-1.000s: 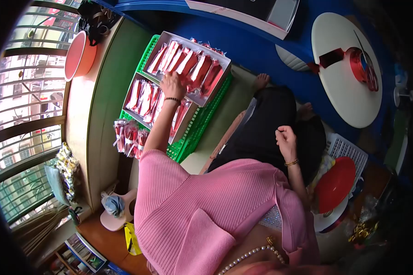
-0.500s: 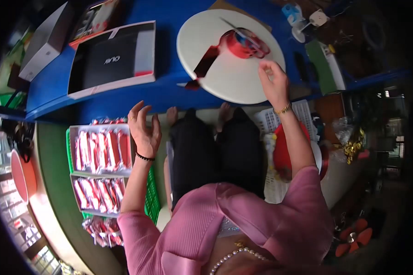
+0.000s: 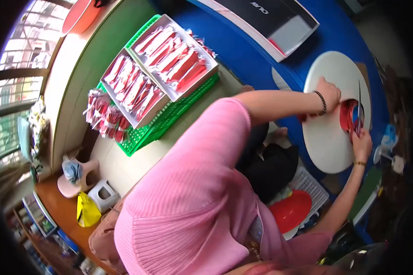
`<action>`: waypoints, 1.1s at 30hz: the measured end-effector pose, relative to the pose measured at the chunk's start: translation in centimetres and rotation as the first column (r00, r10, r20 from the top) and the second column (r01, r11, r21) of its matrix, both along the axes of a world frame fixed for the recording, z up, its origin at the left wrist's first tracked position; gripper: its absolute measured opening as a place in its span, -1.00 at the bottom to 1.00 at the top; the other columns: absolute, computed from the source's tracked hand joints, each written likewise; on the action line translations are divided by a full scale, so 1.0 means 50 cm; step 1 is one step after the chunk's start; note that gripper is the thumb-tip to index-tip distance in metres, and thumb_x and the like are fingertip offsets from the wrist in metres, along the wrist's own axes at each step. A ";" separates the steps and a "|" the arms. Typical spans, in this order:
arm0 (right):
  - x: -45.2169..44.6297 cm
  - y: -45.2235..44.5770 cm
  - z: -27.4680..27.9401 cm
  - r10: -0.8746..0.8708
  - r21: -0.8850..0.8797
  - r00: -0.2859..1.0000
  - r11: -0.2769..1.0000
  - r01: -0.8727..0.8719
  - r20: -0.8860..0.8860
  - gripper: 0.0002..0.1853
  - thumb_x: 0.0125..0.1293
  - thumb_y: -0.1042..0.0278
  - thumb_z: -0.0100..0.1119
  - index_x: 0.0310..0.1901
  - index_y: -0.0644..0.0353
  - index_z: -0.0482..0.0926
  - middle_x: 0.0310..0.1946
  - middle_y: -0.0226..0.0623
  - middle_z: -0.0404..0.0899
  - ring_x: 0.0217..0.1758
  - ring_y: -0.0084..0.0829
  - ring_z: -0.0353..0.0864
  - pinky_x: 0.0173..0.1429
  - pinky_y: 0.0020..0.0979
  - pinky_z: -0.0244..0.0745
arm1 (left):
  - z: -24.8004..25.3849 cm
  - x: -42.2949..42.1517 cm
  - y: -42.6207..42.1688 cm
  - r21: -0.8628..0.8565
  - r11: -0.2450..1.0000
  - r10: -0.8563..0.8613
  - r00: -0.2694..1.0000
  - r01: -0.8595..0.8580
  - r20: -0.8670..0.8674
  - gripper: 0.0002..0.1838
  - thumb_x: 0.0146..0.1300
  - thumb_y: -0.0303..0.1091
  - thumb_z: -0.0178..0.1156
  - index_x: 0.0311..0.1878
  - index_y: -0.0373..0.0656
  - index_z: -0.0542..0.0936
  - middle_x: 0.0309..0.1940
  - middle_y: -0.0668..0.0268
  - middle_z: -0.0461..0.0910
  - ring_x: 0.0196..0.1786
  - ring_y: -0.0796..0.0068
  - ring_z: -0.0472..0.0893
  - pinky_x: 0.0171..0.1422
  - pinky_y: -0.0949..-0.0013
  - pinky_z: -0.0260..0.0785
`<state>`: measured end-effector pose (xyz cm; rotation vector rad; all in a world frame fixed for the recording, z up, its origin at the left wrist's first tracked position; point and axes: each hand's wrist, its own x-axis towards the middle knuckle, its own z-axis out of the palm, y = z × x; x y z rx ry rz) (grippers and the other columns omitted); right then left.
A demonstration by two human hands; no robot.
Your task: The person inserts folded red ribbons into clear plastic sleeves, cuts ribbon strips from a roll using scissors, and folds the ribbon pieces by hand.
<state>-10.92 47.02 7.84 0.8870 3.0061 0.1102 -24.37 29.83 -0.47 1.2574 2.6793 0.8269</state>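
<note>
On the white round board point(image 3: 316, 137) lies a roll of red ribbon point(image 3: 346, 117). Scissors point(image 3: 359, 103) lean across the roll, blades pointing towards the far side. My right hand point(image 3: 362, 145), with a gold bracelet at the wrist, is closed around the scissors' handles. My left hand point(image 3: 329, 93), wearing a black beaded bracelet, is over the board beside the roll with its fingers curled; whatever they hold is hidden. A short dark red piece of ribbon shows under the left wrist at the board's near edge.
The board rests on a blue table point(image 3: 280, 78), near an open box point(image 3: 303, 43) with a black insert. To the left, a green crate point(image 3: 186, 98) carries boxes of red packets point(image 3: 183, 57). A red basin point(image 3: 291, 211) and a white basket point(image 3: 314, 185) sit below the table.
The view has swung left and tilted. My right hand has reached the scissors and closed on their handles. My left hand has moved from beside the table onto the board, its fingers now curled.
</note>
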 end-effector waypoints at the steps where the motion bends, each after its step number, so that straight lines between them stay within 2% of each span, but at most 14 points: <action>1: -0.003 0.005 -0.003 0.022 -0.004 1.000 1.000 -0.022 -0.002 -0.60 0.03 0.05 0.29 -0.22 0.20 0.56 -0.30 -0.08 0.61 -0.21 -0.16 0.61 -0.15 -0.26 0.45 | 0.001 -0.002 0.007 -0.048 0.999 -0.018 0.999 0.020 0.049 -0.77 -0.01 -0.27 0.09 -0.26 0.01 0.61 -0.31 0.31 0.63 -0.17 0.42 0.59 -0.07 0.23 0.20; 4: -0.005 -0.008 0.006 -0.022 -0.009 1.000 1.000 0.022 0.013 -0.57 -0.01 0.00 0.31 -0.26 0.21 0.55 -0.36 -0.07 0.60 -0.25 -0.13 0.60 -0.18 -0.23 0.43 | 0.018 0.005 0.004 -0.114 0.992 -0.047 0.991 0.061 0.124 -0.79 0.02 -0.28 0.08 -0.27 0.08 0.64 -0.32 0.36 0.65 -0.20 0.43 0.60 -0.07 0.26 0.19; 7: 0.007 -0.010 0.002 -0.104 -0.091 0.992 0.990 0.111 0.072 -0.63 0.09 0.10 0.29 -0.27 0.26 0.53 -0.40 -0.20 0.61 -0.32 -0.29 0.59 -0.23 -0.36 0.42 | 0.013 0.009 -0.039 -0.087 0.994 -0.050 0.993 0.059 0.108 -0.82 0.06 -0.25 0.08 -0.31 0.05 0.65 -0.34 0.33 0.64 -0.19 0.42 0.60 -0.08 0.27 0.24; 9: 0.065 0.070 -0.062 -0.138 -0.625 0.952 0.778 -0.067 -0.273 -0.74 0.21 0.27 0.21 -0.24 0.30 0.48 -0.37 -0.38 0.56 -0.35 -0.52 0.50 -0.26 -0.52 0.37 | 0.016 0.014 -0.103 -0.080 0.991 -0.094 0.982 0.108 0.162 -0.82 0.07 -0.20 0.12 -0.34 0.00 0.65 -0.36 0.28 0.63 -0.21 0.38 0.60 -0.11 0.26 0.30; 11: 0.103 0.035 -0.064 -0.299 -0.708 0.910 0.706 0.009 -0.286 -0.83 0.26 0.41 0.13 -0.19 0.29 0.45 -0.32 -0.49 0.47 -0.32 -0.67 0.40 -0.26 -0.64 0.30 | 0.039 0.026 -0.255 -0.115 0.969 -0.177 0.942 0.217 0.284 -0.81 0.05 -0.18 0.21 -0.36 -0.06 0.64 -0.42 0.20 0.60 -0.25 0.30 0.60 -0.20 0.24 0.41; 13: 0.145 -0.020 -0.060 -0.357 -0.784 0.875 0.620 -0.041 -0.328 -0.77 0.23 0.32 0.19 -0.14 0.21 0.46 -0.36 -0.54 0.44 -0.43 -0.70 0.35 -0.33 -0.65 0.27 | 0.000 0.053 -0.410 -0.039 0.968 -0.223 0.916 0.249 0.333 -0.82 0.03 -0.25 0.22 -0.30 -0.08 0.57 -0.43 0.20 0.56 -0.30 0.21 0.59 -0.23 0.20 0.43; 15: 0.186 -0.051 -0.077 -0.390 -0.801 0.840 0.592 -0.085 -0.377 -0.78 0.23 0.34 0.19 -0.13 0.21 0.46 -0.35 -0.53 0.44 -0.41 -0.70 0.36 -0.31 -0.65 0.29 | -0.050 0.102 -0.568 0.054 0.995 -0.096 0.880 0.080 0.465 -0.80 0.03 -0.28 0.19 -0.23 -0.04 0.53 -0.32 0.17 0.54 -0.22 0.15 0.56 -0.19 0.16 0.41; 17: 0.207 -0.086 -0.091 -0.428 -0.818 0.803 0.562 -0.123 -0.415 -0.78 0.23 0.37 0.19 -0.12 0.20 0.46 -0.33 -0.52 0.44 -0.39 -0.69 0.37 -0.29 -0.65 0.30 | -0.092 0.155 -0.721 -0.220 0.975 0.139 0.869 -0.035 0.475 -0.85 0.04 -0.31 0.18 -0.31 -0.09 0.50 -0.37 0.15 0.53 -0.23 0.12 0.55 -0.20 0.14 0.40; 19: 0.217 -0.121 -0.098 -0.486 -0.810 0.726 0.562 -0.166 -0.486 -0.78 0.23 0.42 0.17 -0.11 0.22 0.45 -0.29 -0.47 0.45 -0.35 -0.66 0.38 -0.24 -0.62 0.36 | -0.123 0.224 -0.852 -0.557 0.810 0.441 0.818 -0.185 0.369 -0.86 0.07 -0.22 0.19 -0.34 -0.02 0.58 -0.44 0.25 0.60 -0.32 0.21 0.62 -0.30 0.21 0.46; 21: 0.217 -0.143 -0.102 -0.491 -0.810 0.713 0.556 -0.186 -0.501 -0.77 0.22 0.43 0.18 -0.11 0.25 0.44 -0.27 -0.44 0.46 -0.32 -0.64 0.39 -0.23 -0.61 0.36 | -0.142 0.280 -0.968 -0.831 0.556 0.500 0.801 -0.006 0.329 -0.86 0.06 -0.20 0.20 -0.42 -0.02 0.62 -0.41 0.24 0.63 -0.28 0.31 0.64 -0.32 0.26 0.46; 22: 0.217 -0.149 -0.104 -0.501 -0.809 0.695 0.552 -0.203 -0.516 -0.75 0.20 0.44 0.19 -0.11 0.29 0.43 -0.26 -0.41 0.46 -0.30 -0.62 0.39 -0.23 -0.60 0.37 | -0.141 0.298 -1.005 -0.914 0.406 0.514 0.821 0.022 0.248 -0.87 0.07 -0.22 0.19 -0.39 0.00 0.65 -0.40 0.27 0.64 -0.28 0.36 0.65 -0.35 0.30 0.44; 26: 0.213 -0.159 -0.111 -0.470 -0.811 0.715 0.535 -0.237 -0.518 -0.75 0.21 0.43 0.18 -0.10 0.28 0.44 -0.26 -0.40 0.46 -0.32 -0.61 0.40 -0.22 -0.60 0.37 | -0.177 0.303 -1.091 -0.980 0.136 0.468 0.862 0.145 0.193 -0.84 0.09 -0.28 0.13 -0.32 0.06 0.68 -0.34 0.36 0.66 -0.27 0.42 0.65 -0.37 0.35 0.42; 30: 0.216 -0.185 -0.108 -0.462 -0.807 0.723 0.548 -0.222 -0.513 -0.76 0.21 0.44 0.18 -0.11 0.28 0.43 -0.28 -0.40 0.46 -0.33 -0.60 0.39 -0.22 -0.60 0.37 | -0.120 0.198 -0.903 -0.862 0.498 0.294 0.917 0.095 0.271 -0.85 -0.02 -0.22 0.21 -0.37 -0.02 0.58 -0.40 0.31 0.57 -0.23 0.34 0.58 -0.24 0.28 0.40; 33: 0.230 -0.210 -0.106 -0.472 -0.809 0.713 0.542 -0.230 -0.519 -0.76 0.20 0.44 0.18 -0.11 0.28 0.43 -0.28 -0.38 0.46 -0.33 -0.59 0.40 -0.21 -0.58 0.38 | -0.025 0.117 -0.680 -0.283 0.958 0.070 0.990 -0.034 0.119 -0.70 0.04 -0.14 0.23 -0.27 -0.13 0.46 -0.35 0.24 0.42 -0.20 0.28 0.47 -0.11 0.23 0.34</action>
